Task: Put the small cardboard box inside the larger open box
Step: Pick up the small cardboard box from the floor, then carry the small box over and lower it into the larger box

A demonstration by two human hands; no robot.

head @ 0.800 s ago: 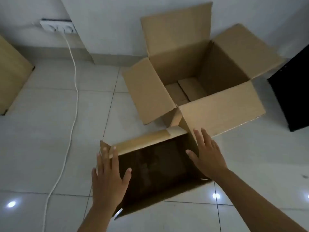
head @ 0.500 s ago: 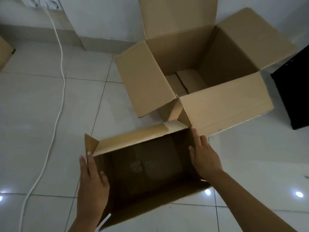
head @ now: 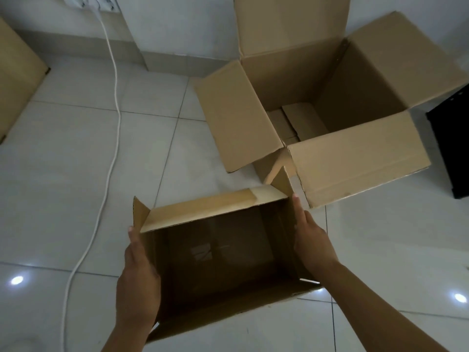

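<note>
The small cardboard box is open-topped with a dark inside and sits low in the view, just in front of me. My left hand presses flat on its left outer wall. My right hand presses on its right wall, so both palms clamp the box between them. The larger open box stands on the floor behind and to the right, all its flaps spread out; its near flap almost touches the small box's far right corner.
White tiled floor all around. A white cable runs from a wall socket down the left side. A wooden panel leans at far left; a black object stands at far right.
Both hands have moved from hovering over the small box to gripping its two side walls. The view has shifted nearer, and the box's dark interior now shows fully.
</note>
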